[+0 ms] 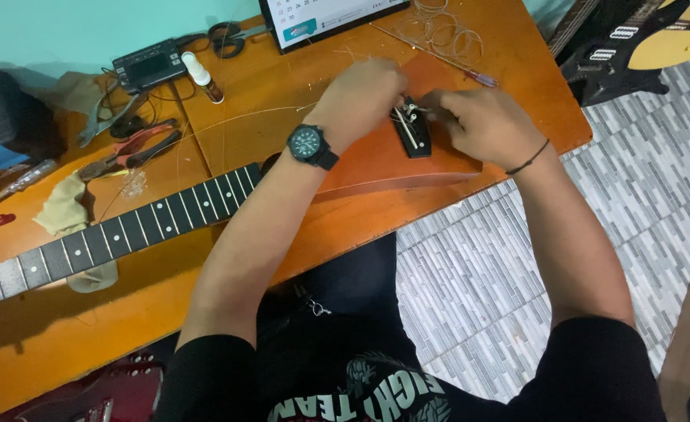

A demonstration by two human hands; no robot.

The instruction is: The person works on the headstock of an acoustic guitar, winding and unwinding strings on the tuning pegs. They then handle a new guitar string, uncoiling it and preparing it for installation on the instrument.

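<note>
Two hands (423, 105) | dark oblong bridge (412, 129) | glossy wooden guitar body (376, 160)

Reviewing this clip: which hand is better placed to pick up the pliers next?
Left, probably. The left hand works at the guitar bridge on the side toward the red-handled pliers, which lie on the table further left; the right hand would have to cross over.

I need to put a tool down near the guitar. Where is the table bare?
Bare wood lies on the table below the fretboard, and right of the coiled strings. It is crowded top left around the pliers, tuner and cloth.
</note>
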